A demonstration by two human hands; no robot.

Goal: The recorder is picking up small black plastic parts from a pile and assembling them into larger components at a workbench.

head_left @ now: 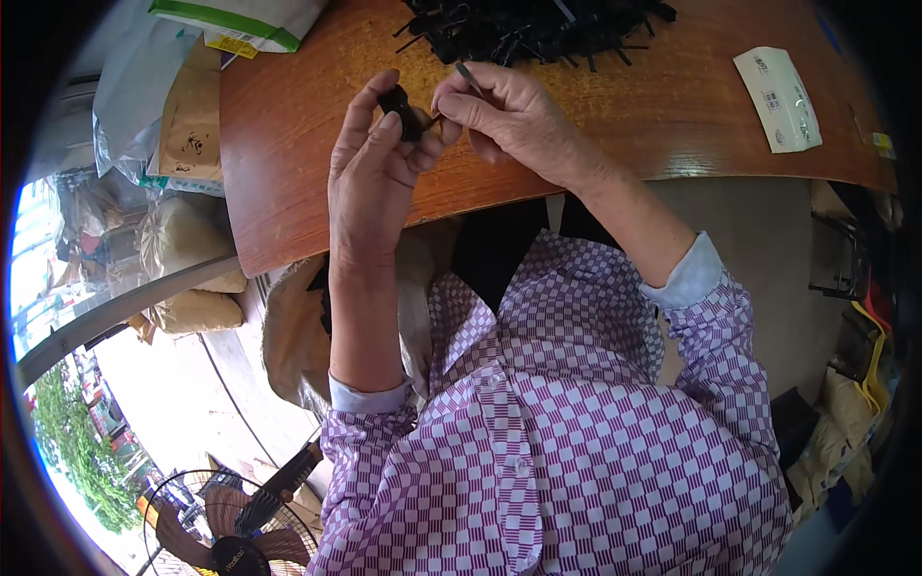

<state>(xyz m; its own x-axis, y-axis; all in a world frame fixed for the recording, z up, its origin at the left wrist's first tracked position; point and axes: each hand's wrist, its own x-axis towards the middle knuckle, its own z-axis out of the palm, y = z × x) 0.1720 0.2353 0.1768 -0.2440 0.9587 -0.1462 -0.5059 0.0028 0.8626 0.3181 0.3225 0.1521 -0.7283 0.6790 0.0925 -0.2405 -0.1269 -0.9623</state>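
Note:
Above the table's near edge, my left hand grips a small black plastic-looking piece between thumb and fingers. Close beside it, my right hand is closed around a thin, dark, narrow tool. One end of the tool sticks up past the knuckles, and its point is by the black piece. Fingers cover the middle of the tool, so its exact kind does not show. Beyond both hands lies a heap of black strips and pieces on the wooden table.
A white printed packet lies on the table at the right. Bags and a brown paper package stand at the left. A fan is at the lower left, and a beige sack sits below the table edge.

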